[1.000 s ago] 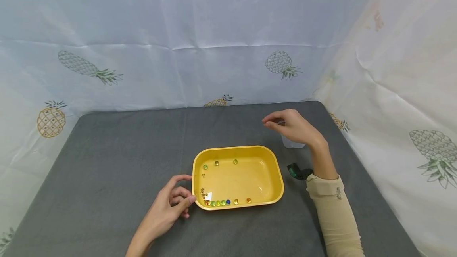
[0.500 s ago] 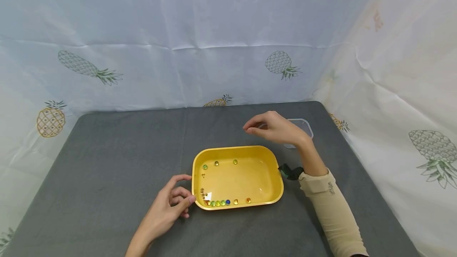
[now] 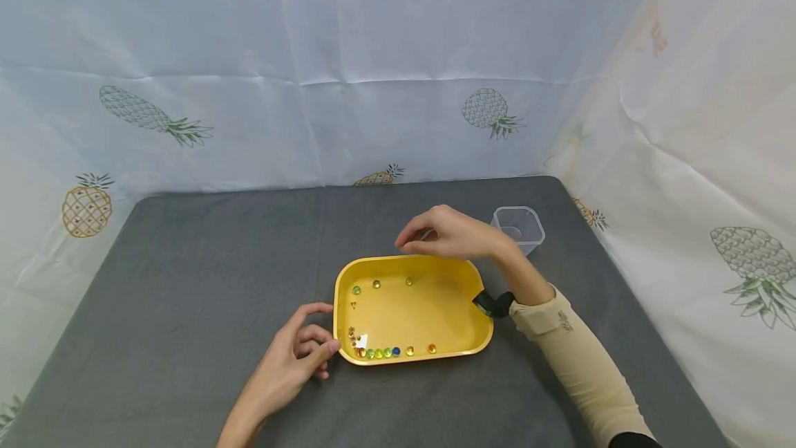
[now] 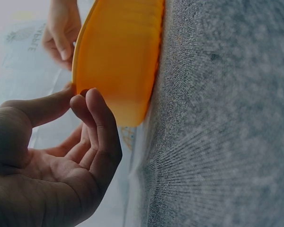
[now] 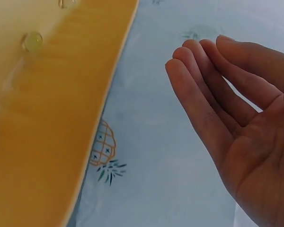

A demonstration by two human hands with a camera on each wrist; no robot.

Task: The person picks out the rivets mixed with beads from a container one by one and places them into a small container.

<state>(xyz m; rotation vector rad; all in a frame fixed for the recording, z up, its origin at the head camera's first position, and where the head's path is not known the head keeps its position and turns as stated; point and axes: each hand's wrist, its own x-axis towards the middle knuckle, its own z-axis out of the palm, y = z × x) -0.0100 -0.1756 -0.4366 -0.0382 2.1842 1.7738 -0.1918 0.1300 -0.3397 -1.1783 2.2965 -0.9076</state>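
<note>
A yellow tray (image 3: 429, 313) with low walls lies on the grey table. At its left end my left hand (image 3: 287, 359) holds the edge; in the left wrist view the thumb meets the rim and curled fingers sit against the outer wall (image 4: 120, 56). Several glass marbles, one a blue marble (image 3: 396, 351), line the tray's near side, with a few along the far side. Small gold-coloured pieces (image 3: 352, 332) lie in its left part. Over the far rim hovers my right hand (image 3: 450, 234), fingers loosely bent, nothing visible between thumb and fingertips in the right wrist view.
A clear plastic container (image 3: 528, 246) stands behind and to the right of the tray, near my right wrist. A white pineapple-printed cloth (image 3: 249, 130) hangs behind and beside the grey table (image 3: 205, 282). A black strap-like piece (image 3: 494, 304) shows at my right wrist.
My right hand has moved left and slightly nearer, from over the clear container to the tray's far rim, uncovering the container. The left hand and the tray have stayed in place.
</note>
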